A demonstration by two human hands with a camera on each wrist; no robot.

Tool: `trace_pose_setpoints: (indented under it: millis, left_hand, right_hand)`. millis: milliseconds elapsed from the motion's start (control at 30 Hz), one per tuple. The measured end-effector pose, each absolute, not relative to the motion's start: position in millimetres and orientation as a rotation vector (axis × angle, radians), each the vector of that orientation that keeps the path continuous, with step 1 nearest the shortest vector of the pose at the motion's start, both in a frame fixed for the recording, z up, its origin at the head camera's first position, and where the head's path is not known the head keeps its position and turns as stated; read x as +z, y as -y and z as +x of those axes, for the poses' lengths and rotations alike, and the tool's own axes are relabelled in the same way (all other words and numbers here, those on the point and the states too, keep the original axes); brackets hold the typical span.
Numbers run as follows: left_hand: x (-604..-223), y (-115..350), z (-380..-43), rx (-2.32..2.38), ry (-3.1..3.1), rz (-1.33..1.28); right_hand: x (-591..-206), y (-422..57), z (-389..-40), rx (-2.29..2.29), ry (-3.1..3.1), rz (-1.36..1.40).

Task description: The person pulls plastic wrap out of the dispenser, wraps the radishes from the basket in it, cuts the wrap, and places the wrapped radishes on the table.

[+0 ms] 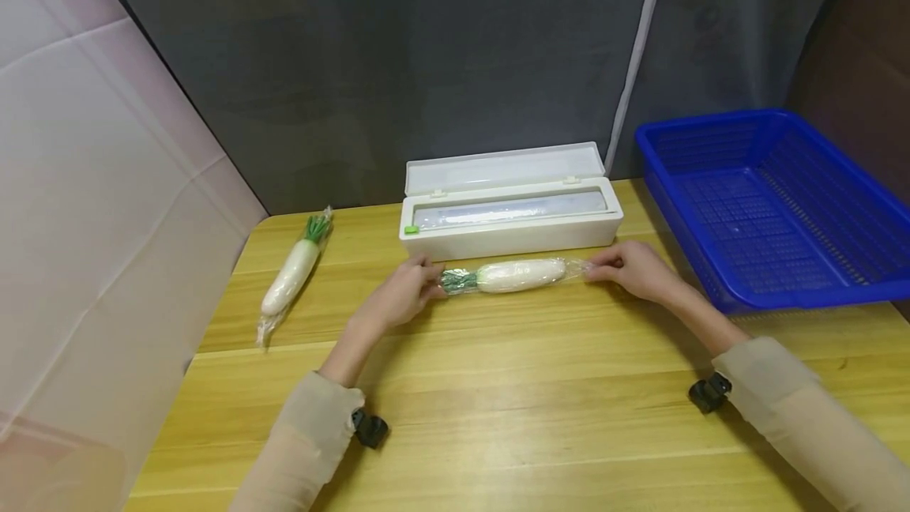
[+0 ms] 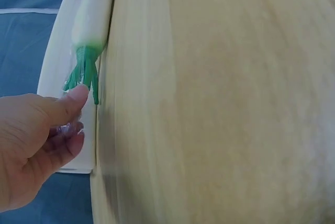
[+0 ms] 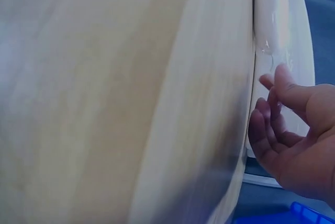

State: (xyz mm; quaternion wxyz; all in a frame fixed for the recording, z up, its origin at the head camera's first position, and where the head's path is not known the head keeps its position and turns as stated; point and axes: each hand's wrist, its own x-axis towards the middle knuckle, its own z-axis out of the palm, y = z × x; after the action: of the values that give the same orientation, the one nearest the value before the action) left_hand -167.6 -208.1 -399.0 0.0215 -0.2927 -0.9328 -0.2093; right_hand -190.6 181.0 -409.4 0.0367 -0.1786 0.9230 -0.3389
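Observation:
A white radish [image 1: 522, 276] with green stalks, wrapped in clear plastic film, lies crosswise between both hands in the head view. My left hand [image 1: 406, 288] pinches the film at the stalk end; in the left wrist view its thumb [image 2: 78, 96] presses by the green stalks [image 2: 86, 72]. At the other end, my right hand [image 1: 635, 269] pinches the twisted film tail [image 1: 577, 268] between thumb and fingers. Directly behind the radish stands a white film dispenser box [image 1: 512, 239], its lid [image 1: 506, 170] raised and a roll of film [image 1: 510, 210] inside.
Another film-wrapped radish [image 1: 291, 279] lies at the table's left, stalks pointing away. A blue plastic basket [image 1: 753, 204] stands at the right, near the right forearm. Behind the wooden table [image 1: 540, 409] rises a dark grey curtain [image 1: 341, 62], with a white sheet [image 1: 92, 180] on the left.

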Motion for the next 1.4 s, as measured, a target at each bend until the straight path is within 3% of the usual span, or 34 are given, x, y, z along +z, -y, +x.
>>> trace_pose_setpoints:
  millis: [300,767,1400]
  left_hand:
    - [-398,211,-167,-0.700,2.902,-0.912]
    - [-392,210,-163,-0.797,2.832,-1.018]
    - [-384,203,-153,-0.901,2.711,-0.879]
  right_hand:
    - [-408,-181,-190,-1.172,-2.749,-0.583]
    - [-407,-182,-188,-1.358,-2.612,-0.406]
    - [-404,-182,-186,-1.344,-2.956,-0.431]
